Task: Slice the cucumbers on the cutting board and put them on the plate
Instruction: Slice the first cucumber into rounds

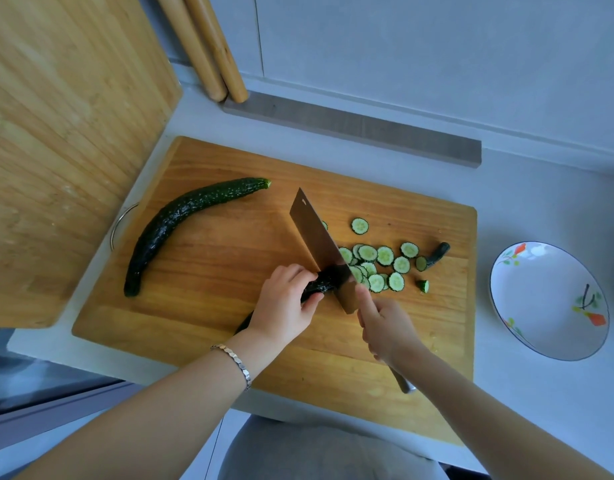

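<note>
My left grip [284,306] curls round the cucumber [324,284] on the cutting board [229,265]; my right grip [385,327] clasps the cleaver [316,233]. Slices [378,265] lie just beyond it, plate [540,289] further right, whole cucumber [181,223] left of my left grip.

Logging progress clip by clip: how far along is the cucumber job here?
Done: slices lie on the board. In hand: left hand holds a cut cucumber, right hand grips the knife. Left: the rest of it, a whole cucumber, and plating; the plate holds no slices.
</note>
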Motion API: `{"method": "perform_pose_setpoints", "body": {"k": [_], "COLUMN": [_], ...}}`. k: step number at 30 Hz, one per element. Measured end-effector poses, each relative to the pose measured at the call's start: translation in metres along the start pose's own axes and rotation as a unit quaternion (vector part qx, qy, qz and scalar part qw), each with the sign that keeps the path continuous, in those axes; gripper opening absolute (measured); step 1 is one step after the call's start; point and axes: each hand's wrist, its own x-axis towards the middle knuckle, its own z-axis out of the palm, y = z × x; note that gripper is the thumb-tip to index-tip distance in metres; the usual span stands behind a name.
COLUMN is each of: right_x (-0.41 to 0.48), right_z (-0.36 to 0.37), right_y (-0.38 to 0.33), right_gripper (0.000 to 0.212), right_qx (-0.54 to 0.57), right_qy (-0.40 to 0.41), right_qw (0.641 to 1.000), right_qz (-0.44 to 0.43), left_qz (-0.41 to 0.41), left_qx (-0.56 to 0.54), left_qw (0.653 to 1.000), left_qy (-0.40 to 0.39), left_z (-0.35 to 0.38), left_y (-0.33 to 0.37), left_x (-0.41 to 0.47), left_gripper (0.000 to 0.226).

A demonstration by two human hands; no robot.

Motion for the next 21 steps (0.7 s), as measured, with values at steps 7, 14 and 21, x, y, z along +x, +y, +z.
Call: {"method": "perform_pose_setpoints", "body": {"k": [7, 14, 21], "right_x": [-0.004, -0.016, -0.008], "right_z": [-0.017, -0.027, -0.016], "right_y": [-0.008, -0.018, -0.013], "right_gripper": [0.055, 0.057, 0.055], "right_qx": [0.097, 0.06, 0.007], "right_qy": [0.008, -0.009, 0.008], "right_qw": [0.995, 0.998, 1.0], "right_qz": [0.029, 0.023, 0.015], "left_qz": [0.011, 0.002, 0.013], "left_qx": [-0.003, 0.005, 0.003], "left_qw": [1.0, 1.0, 1.0], "left_qy": [-0.002, -0.004, -0.003], "left_z": [-0.004, -0.002, -0.002], "left_y": [0.0, -0.001, -0.002], "left_x": [0.009, 0.005, 0.005], "left_gripper": [0.028, 0.026, 0.025]}}
